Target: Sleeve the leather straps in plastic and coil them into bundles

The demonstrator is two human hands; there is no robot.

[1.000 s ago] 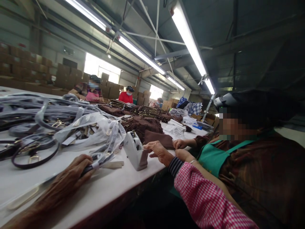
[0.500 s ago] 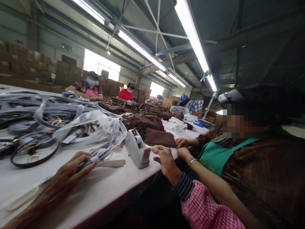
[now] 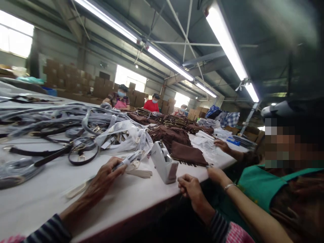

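My left hand (image 3: 106, 177) is closed round a plastic-wrapped strap (image 3: 132, 157), a narrow grey bundle with a pale band near my fingers. It is held just above the white table, left of a grey tape dispenser (image 3: 163, 165). My right hand (image 3: 193, 192) is at the table's front edge, right of and slightly below the dispenser, apart from it. Its fingers are curled in a pinch; whatever may be between them is too small to make out. Flat beige strips (image 3: 139, 173) lie between my left hand and the dispenser. A pale strip (image 3: 76, 190) lies behind my left wrist.
Wrapped straps (image 3: 63, 116) and a clear plastic bag (image 3: 126, 133) cover the table's left and middle. Brown fabric pouches (image 3: 188, 153) are piled beyond the dispenser. Close on my right sits a co-worker in a green apron (image 3: 255, 185), one forearm beside my right hand. Others work farther back.
My right hand has moved from beside the dispenser's front down to the table edge, its fingers closing into a pinch. The view has swung left. My left hand still holds the strap.
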